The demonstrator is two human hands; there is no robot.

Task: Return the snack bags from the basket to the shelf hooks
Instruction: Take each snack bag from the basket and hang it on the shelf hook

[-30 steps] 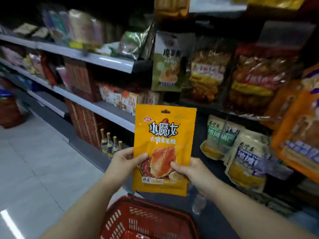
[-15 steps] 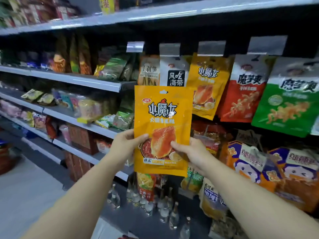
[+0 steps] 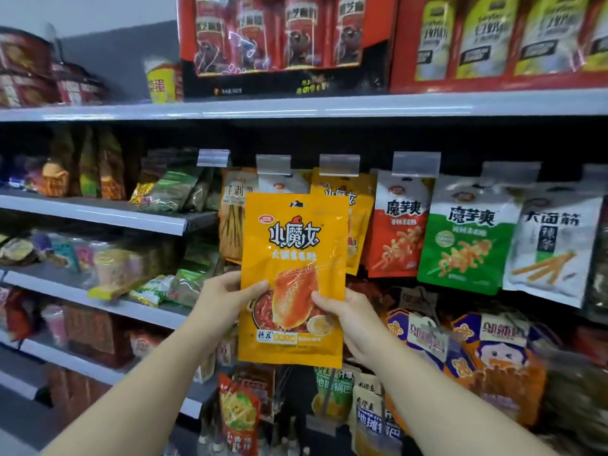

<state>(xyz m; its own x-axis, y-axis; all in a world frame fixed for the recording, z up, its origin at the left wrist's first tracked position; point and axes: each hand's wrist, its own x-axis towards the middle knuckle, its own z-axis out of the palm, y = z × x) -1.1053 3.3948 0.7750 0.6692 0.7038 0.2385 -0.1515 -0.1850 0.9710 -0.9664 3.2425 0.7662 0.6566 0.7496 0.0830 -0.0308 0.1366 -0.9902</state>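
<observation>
Both hands hold one yellow snack bag [image 3: 293,278] upright before the hanging rows of the shelf.

The left hand [image 3: 221,299] pinches the bag's left edge, thumb on the front and fingers curled behind; the right hand [image 3: 349,320] pinches its lower right edge the same way. The bag rises above both sets of fingers, its top hang hole just below the clear tag holder [image 3: 273,164] of a hook. Just up and right of the right fingers hangs a matching yellow bag [image 3: 358,222], partly covered by the held one. Further right hang a red bag [image 3: 399,225], a green bag [image 3: 468,238] and a white bag [image 3: 554,248].
</observation>
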